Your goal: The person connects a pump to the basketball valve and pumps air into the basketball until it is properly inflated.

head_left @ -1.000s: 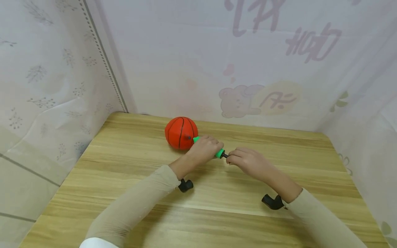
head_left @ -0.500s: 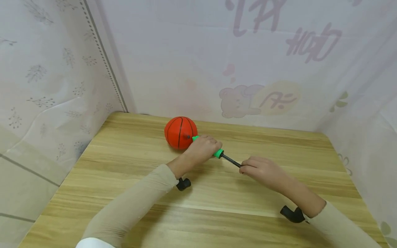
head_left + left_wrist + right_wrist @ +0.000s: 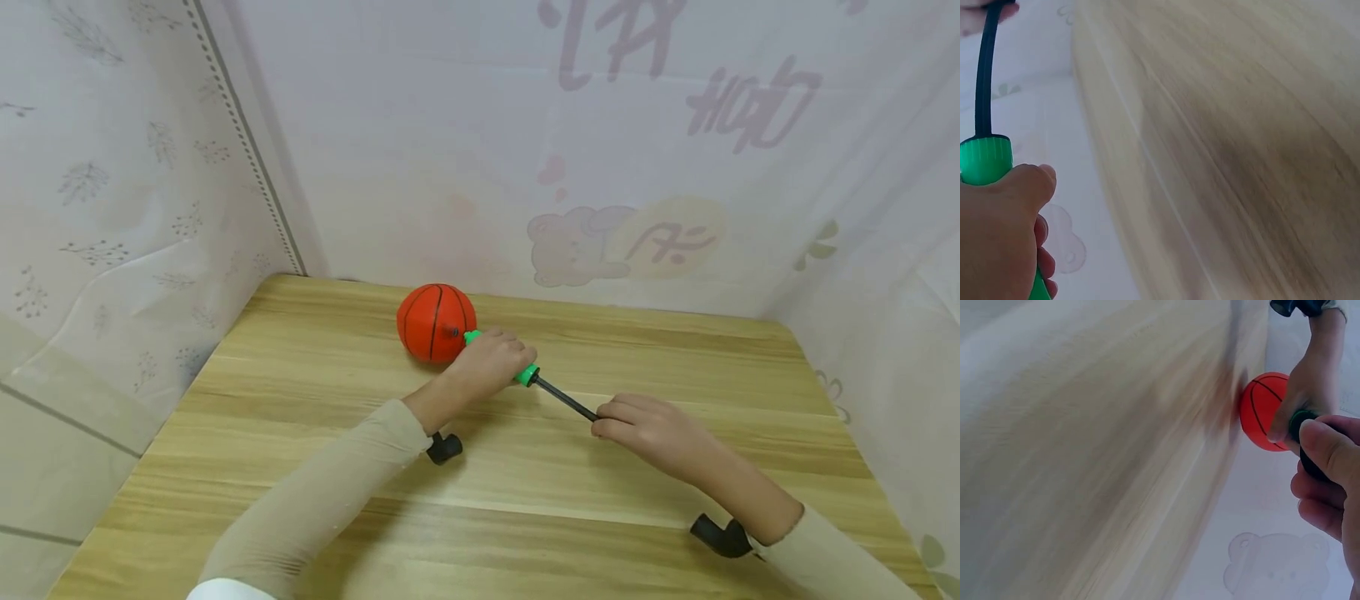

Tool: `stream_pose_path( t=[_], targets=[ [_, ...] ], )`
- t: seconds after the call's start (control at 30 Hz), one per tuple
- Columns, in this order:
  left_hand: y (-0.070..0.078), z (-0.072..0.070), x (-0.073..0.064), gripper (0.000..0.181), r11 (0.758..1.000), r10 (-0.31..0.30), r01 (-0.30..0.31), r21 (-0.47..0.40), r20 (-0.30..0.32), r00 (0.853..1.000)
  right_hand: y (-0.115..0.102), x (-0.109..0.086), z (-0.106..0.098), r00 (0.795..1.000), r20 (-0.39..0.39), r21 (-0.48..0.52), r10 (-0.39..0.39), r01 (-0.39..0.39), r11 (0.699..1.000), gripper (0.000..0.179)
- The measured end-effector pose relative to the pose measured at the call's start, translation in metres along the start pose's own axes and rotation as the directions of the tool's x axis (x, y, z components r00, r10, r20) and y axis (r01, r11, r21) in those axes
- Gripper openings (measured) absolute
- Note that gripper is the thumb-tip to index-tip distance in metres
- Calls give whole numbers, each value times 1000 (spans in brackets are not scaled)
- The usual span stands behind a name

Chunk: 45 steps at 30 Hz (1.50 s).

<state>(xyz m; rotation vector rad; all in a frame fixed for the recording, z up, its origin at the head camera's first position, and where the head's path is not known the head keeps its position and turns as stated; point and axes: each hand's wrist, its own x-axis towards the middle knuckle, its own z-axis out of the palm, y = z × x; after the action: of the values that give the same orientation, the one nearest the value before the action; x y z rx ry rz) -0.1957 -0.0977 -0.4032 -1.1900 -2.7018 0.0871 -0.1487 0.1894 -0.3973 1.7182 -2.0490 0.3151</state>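
Note:
My left hand (image 3: 491, 362) grips the green barrel of a hand air pump (image 3: 528, 374), its fingers wrapped round it in the left wrist view. The pump's black rod (image 3: 566, 397) is drawn well out toward the right. At the rod's end my right hand (image 3: 652, 433) holds the pump's handle, largely covered by the fingers; a dark piece of the handle (image 3: 1313, 464) shows between thumb and fingers in the right wrist view. Against the pump's far tip sits a red ball with black lines (image 3: 431, 325), like a small basketball, its valve spot facing the pump.
A wood-grain table (image 3: 337, 500) lies under both arms. Printed cloth walls (image 3: 450, 167) rise behind it and at both sides. Black wrist mounts (image 3: 445, 448) hang below the sleeves close over the tabletop.
My right hand has moved right and toward me, drawing the rod out of the barrel. The left hand and the ball have stayed almost in place.

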Motion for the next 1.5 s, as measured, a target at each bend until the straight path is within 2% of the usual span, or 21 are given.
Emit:
stream_pose_path(
  t=[0.1, 0.23, 0.33, 0.4, 0.57, 0.63, 0.83, 1.0, 1.2, 1.37, 1.5],
  targets=[
    [3, 1, 1, 20, 1000, 4, -4, 22, 4, 1000, 4, 7, 6, 1000, 18, -2, -5, 5, 1000, 34],
    [6, 4, 2, 18, 999, 5, -5, 42, 1, 1000, 10, 20, 18, 999, 52, -1, 3, -3, 1000, 9],
    [7, 6, 2, 18, 999, 4, -4, 43, -12, 1000, 14, 31, 27, 998, 59, 1, 12, -12, 1000, 23],
    [8, 6, 2, 17, 1000, 7, -7, 29, -17, 1000, 16, 38, 31, 999, 48, -7, 12, -11, 1000, 26],
    [9, 5, 0, 16, 1000, 10, -10, -8, -5, 1000, 18, 45, 37, 1000, 6, -49, -23, 23, 999, 13],
    [8, 3, -1, 17, 1000, 5, -5, -10, -1, 1000, 18, 44, 36, 999, -9, -65, -37, 37, 997, 7],
    [4, -1, -2, 20, 1000, -9, 9, -1, -2, 1000, 10, 27, 24, 996, -45, -97, -73, 69, 993, 40],
    [1, -2, -2, 16, 1000, 8, -9, 3, 22, 1000, 0, 9, 11, 994, -10, -132, -108, 106, 986, 40],
    [1, -2, 1, 16, 1000, 10, -10, -1, 32, 999, -10, -6, -2, 995, 53, -132, -81, 87, 987, 43],
    [6, 0, 2, 16, 999, 36, -36, 21, 29, 999, -9, -5, -6, 994, 65, -129, -82, 90, 988, 44],
    [7, 0, 2, 17, 999, 18, -20, 37, 47, 999, -3, 5, 1, 995, 47, -132, -85, 91, 987, 42]
  ],
)
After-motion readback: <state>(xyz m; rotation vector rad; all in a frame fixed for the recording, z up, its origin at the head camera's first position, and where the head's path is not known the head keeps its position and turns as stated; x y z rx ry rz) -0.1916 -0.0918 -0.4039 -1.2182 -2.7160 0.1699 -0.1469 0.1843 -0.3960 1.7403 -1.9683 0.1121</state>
